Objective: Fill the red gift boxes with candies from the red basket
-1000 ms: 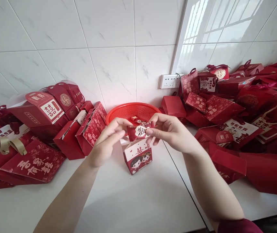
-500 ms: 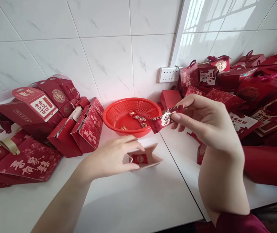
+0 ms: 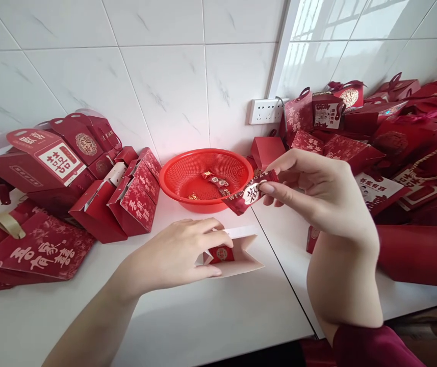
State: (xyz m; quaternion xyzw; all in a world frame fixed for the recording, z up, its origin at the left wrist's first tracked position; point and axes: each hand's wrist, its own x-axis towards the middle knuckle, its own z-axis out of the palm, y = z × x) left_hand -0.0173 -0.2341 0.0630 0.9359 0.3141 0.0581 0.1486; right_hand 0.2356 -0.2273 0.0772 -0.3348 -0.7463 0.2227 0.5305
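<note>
So the person's right hand (image 3: pixel 317 196) has a shiny dark red wrapped packet (image 3: pixel 247 196) pinched between thumb and fingers, held by one end up in the air, past the far side of the little box and in front of the basket's right side from where I'm standing. Left hand (image 3: pixel 180 250) is down at the small open box (image 3: pixel 249 255) on the table (image 3: pixel 203 321), thumb and fingers set moderately apart across the left end of its mouth. Can't tell how tight that grip is tbh. There's a red packet (image 3: pixel 225 254) lying inside the box. Right behind sits a red plastic basket (image 3: pixel 180 173) with a few wrapped sweets (image 3: pixel 219 182) in it. Red gift boxes (image 3: pixel 137 204) to the left, and a big red heap (image 3: pixel 346 148) to the right.
</note>
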